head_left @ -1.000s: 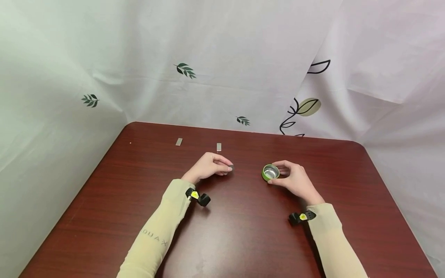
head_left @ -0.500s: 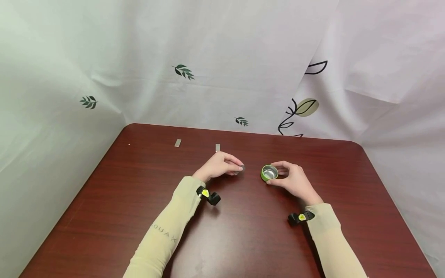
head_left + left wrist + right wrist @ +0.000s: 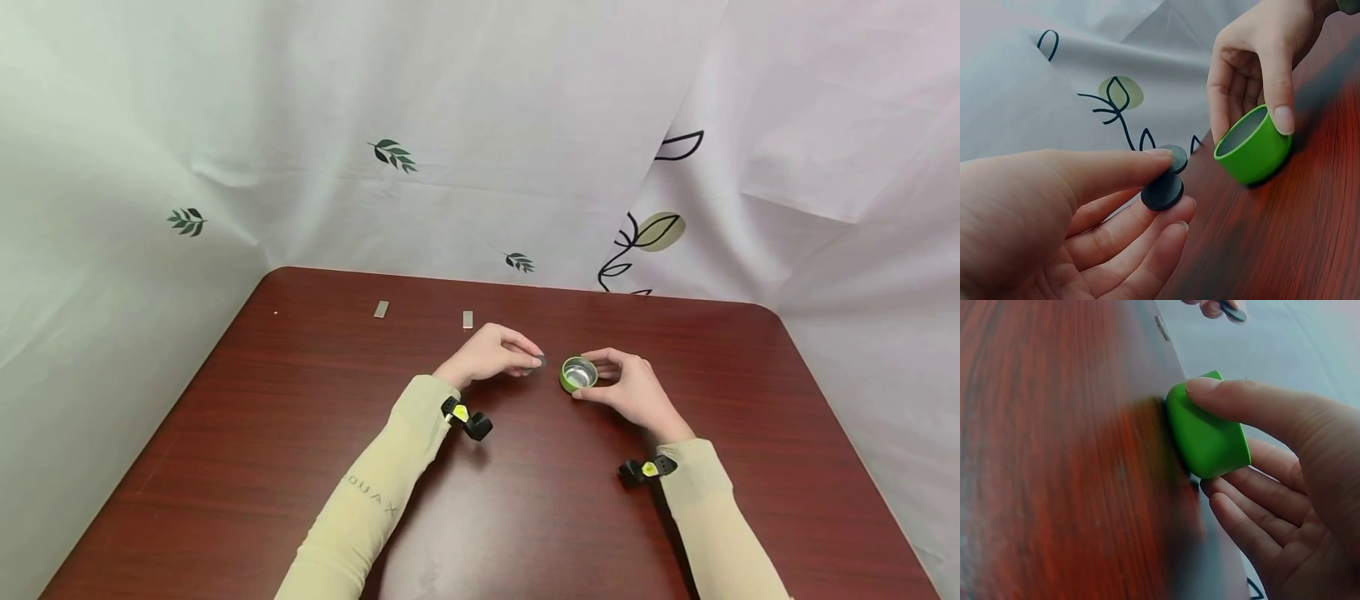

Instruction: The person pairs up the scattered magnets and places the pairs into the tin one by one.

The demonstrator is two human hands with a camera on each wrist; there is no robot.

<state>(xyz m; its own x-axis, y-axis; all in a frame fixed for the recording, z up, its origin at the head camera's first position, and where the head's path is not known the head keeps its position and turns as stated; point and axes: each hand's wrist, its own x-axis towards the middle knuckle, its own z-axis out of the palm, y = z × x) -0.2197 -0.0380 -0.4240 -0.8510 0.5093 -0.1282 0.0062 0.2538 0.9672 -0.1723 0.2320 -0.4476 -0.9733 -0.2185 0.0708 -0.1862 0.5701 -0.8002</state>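
Pinched between thumb and fingers of the left hand: two thin, dark grey, round discs, partly overlapping, with the thumb tip on the upper disc and a fingertip behind the lower. Remaining fingers of the same hand loosely bent beneath. Held to the left of, near but apart from, a shallow, bright green, round cup with a silver-coloured interior. Gripped at its side by the right hand, with the thumb against the near wall and fingers around the far wall; mouth of the cup facing upward, base at or just above a reddish-brown, wood-grained tabletop, exact contact impossible to tell.

Behind the left hand, lying flat near the back edge: a small, grey, rectangular piece; farther left, well apart from it, a second grey rectangular piece, slightly slanted. Farther out again on the left, a tiny white speck.

At the wrists, pale yellowish sleeves, dark lettering on the left one, each with a small black camera strapped on. Around the table, a whitish cloth backdrop printed with dark green leaf sprigs and, toward the right, a black-outlined plant.
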